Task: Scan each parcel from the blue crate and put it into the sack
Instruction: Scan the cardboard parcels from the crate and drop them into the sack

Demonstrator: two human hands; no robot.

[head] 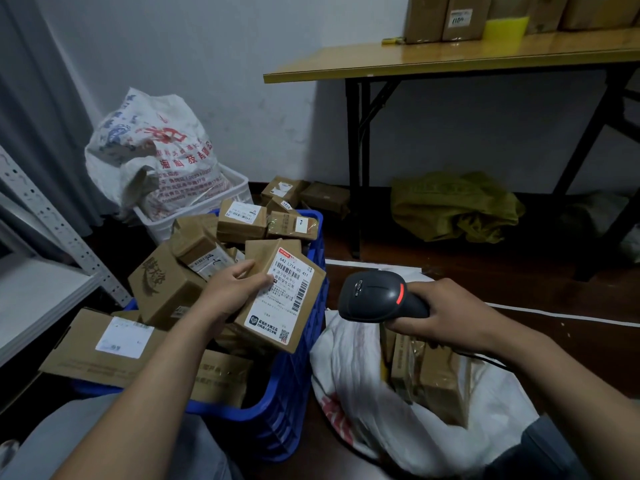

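Observation:
My left hand [230, 292] grips a brown cardboard parcel [287, 306] with a white barcode label, held tilted above the blue crate [294, 386]. The crate is piled with several brown parcels. To the right, my right hand [446, 313] holds a black handheld scanner [377, 296] with a red light, its head turned toward the parcel's label. Below the scanner lies the open white sack [391, 420], with brown parcels [433, 375] inside it.
A full white printed sack [152, 157] sits in a white bin [239, 188] behind the crate. A yellow folding table [450, 60] with boxes stands at the back right, a green bag [453, 206] under it. A white metal shelf [45, 289] is on the left.

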